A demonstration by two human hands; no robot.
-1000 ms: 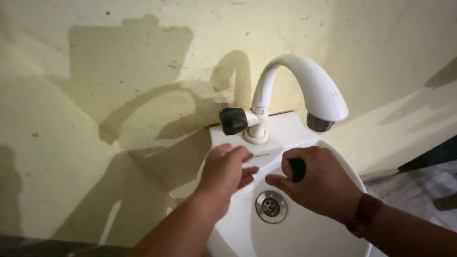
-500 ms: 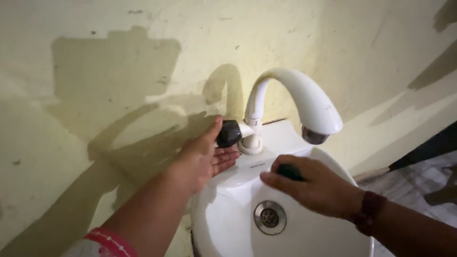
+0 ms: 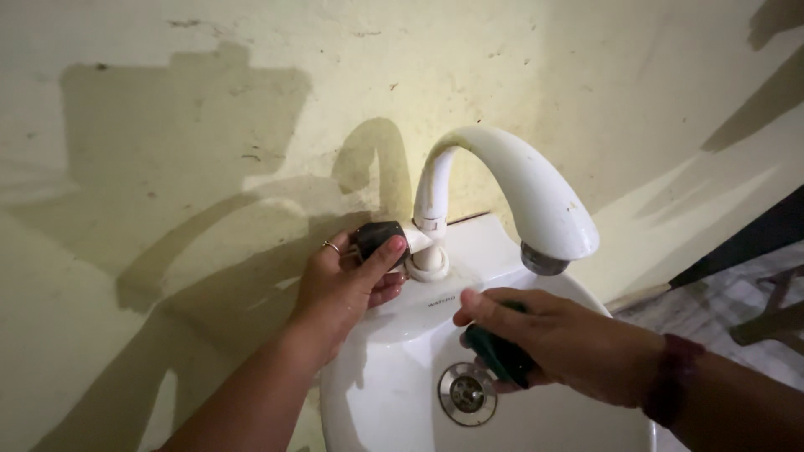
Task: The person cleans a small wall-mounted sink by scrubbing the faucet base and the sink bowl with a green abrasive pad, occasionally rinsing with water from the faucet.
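- The left hand point(image 3: 339, 289) is at about 9 o'clock from the base of the white tap point(image 3: 502, 188), its fingers point(image 3: 387, 251) clenched around the black tap knob point(image 3: 373, 237) that sticks out sideways from the tap's stem.
- The right hand point(image 3: 561, 343) hangs over the white basin point(image 3: 394, 335), at about 5 o'clock from the tap base, fingers grasping a dark green scrub pad point(image 3: 498, 356); the pad sits just above the metal drain point(image 3: 466, 393), at roughly 1 o'clock from it.
- No water shows at the spout, which points down at about 3 o'clock from the stem, so the knob seems gripped but the flow not yet running.
- Whether the basin is wet or soapy cannot be told in this dim light; brownish specks show on the spout and around its base, so the cleaning looks far from finished.
- My reading: pad in hand and knob in grip are done; wetting, scrubbing and rinsing look to be what is left.
- The yellowish wall point(image 3: 209, 125) behind carries the shadows of both arms.
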